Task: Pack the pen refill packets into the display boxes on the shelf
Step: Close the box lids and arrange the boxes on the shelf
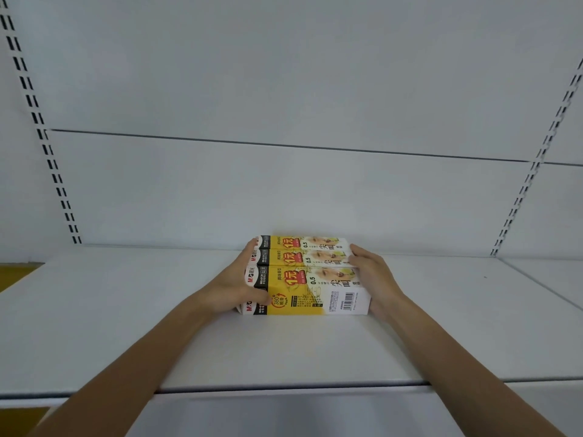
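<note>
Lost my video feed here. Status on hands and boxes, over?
Left hand and right hand clamp the ends of three closed display boxes, side by side on the white shelf. No refill packets visible. Nothing in the way.

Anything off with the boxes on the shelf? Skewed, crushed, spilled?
Nothing stands out. Three display boxes lie side by side on the shelf, edges roughly aligned, pressed between left hand and right hand. No dents or spills visible.

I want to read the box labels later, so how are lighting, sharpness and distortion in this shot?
Head view: soft, even light, only faint shadows under the boxes on the shelf; large print reads, small print blurs. Wide-angle bending bows the slotted uprights. Left hand and right hand cover the box ends.
</note>
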### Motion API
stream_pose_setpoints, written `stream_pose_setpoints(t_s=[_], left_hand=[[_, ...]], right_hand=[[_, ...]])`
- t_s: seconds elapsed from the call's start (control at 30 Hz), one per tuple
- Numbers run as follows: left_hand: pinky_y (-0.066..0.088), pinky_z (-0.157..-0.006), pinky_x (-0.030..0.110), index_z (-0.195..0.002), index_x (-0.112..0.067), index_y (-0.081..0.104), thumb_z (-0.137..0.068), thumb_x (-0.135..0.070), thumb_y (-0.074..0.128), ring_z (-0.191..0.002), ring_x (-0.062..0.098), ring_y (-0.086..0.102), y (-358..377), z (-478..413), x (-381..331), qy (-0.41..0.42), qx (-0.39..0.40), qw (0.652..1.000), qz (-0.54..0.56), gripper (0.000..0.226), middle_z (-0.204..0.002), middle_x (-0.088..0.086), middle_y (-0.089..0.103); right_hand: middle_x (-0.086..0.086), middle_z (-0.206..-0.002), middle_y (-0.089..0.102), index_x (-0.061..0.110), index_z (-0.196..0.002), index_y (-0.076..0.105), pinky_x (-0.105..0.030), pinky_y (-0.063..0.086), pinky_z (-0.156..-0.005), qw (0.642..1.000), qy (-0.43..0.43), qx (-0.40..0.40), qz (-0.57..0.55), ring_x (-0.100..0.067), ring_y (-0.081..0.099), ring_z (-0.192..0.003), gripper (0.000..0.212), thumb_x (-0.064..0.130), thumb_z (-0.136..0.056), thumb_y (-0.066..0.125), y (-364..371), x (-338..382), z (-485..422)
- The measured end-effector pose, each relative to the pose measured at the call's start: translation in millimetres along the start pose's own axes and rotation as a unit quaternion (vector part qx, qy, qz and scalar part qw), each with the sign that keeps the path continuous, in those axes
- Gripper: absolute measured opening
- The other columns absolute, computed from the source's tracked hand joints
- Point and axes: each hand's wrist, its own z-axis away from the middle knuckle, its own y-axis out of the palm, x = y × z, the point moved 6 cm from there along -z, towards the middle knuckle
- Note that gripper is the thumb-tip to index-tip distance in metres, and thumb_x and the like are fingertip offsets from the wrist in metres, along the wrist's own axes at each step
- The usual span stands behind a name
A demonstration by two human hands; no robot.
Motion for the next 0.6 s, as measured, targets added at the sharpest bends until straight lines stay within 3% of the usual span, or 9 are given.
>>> stream_pose_setpoints(t_s=[0.1,0.2,0.27,0.37,0.43,0.5,0.6], left_hand=[[0.048,-0.058,0.013,-0.144,-0.031,0.000,-0.073,0.014,0.062,-0.076,0.002,0.061,3.2,-1.4,-0.1,-0.002,-0.005,1.000,0.020,0.105,-0.101,-0.014,0.056],[0.049,-0.060,0.014,-0.145,-0.032,0.001,-0.072,0.014,0.062,-0.081,0.004,0.061,3.5,-2.4,0.5,-0.004,-0.002,0.999,0.032,0.106,-0.105,-0.011,0.055],[0.050,-0.061,0.015,-0.144,-0.031,0.007,-0.064,0.011,0.065,-0.083,0.007,0.061,6.1,0.1,-3.4,0.008,0.000,0.999,0.049,0.107,-0.106,-0.011,0.055],[0.052,-0.074,0.032,-0.139,-0.032,0.023,-0.056,-0.005,0.054,-0.090,0.021,0.060,5.8,-0.2,-5.3,0.012,-0.058,0.975,0.213,0.093,-0.107,-0.002,0.060],[0.047,-0.089,0.045,-0.138,-0.028,0.035,-0.074,-0.023,0.061,-0.098,0.030,0.060,6.9,-0.8,-2.3,-0.021,-0.113,0.938,0.326,0.069,-0.114,0.006,0.062],[0.048,-0.090,0.046,-0.124,-0.024,0.053,-0.090,-0.044,0.047,-0.095,0.029,0.063,9.5,-0.1,-0.5,-0.057,-0.142,0.938,0.312,0.040,-0.110,0.009,0.065],[0.051,-0.076,0.036,-0.087,-0.026,0.063,-0.090,-0.056,0.036,-0.074,0.022,0.065,9.8,1.7,1.0,-0.087,-0.183,0.945,0.258,0.041,-0.082,0.005,0.069]], right_hand=[[0.003,-0.078,0.067,0.021,-0.086,0.058,-0.044,0.050,-0.079,1.000,0.003,-0.013,-0.004,-0.026,0.065,-0.074,0.031,0.001,-0.095,0.037,3.5,1.4,-0.1],[-0.005,-0.111,0.064,0.017,-0.130,0.048,-0.044,0.053,-0.081,1.000,0.006,-0.030,-0.002,-0.028,0.067,-0.090,0.038,0.006,-0.095,0.038,3.8,-3.6,-4.1],[-0.007,-0.122,0.060,0.017,-0.141,0.037,-0.040,0.055,-0.076,0.999,0.009,-0.035,-0.005,-0.029,0.067,-0.094,0.047,0.008,-0.095,0.038,4.4,-5.2,-4.4],[-0.007,-0.124,0.059,0.017,-0.142,0.035,-0.035,0.055,-0.069,0.999,0.009,-0.033,-0.001,-0.028,0.067,-0.093,0.049,0.007,-0.095,0.037,3.6,-5.3,-4.2],[-0.007,-0.124,0.059,0.017,-0.142,0.036,-0.033,0.054,-0.067,0.999,0.011,-0.030,0.002,-0.025,0.067,-0.089,0.049,0.007,-0.094,0.037,4.1,-4.6,-3.2],[-0.007,-0.122,0.061,0.017,-0.141,0.037,-0.031,0.053,-0.063,0.999,0.011,-0.032,0.001,-0.023,0.067,-0.084,0.049,0.006,-0.094,0.037,5.1,-3.8,-2.8],[-0.007,-0.114,0.065,0.016,-0.137,0.044,-0.029,0.051,-0.058,1.000,0.005,-0.024,0.012,-0.023,0.068,-0.079,0.045,0.005,-0.093,0.036,6.9,-2.7,-0.6]])
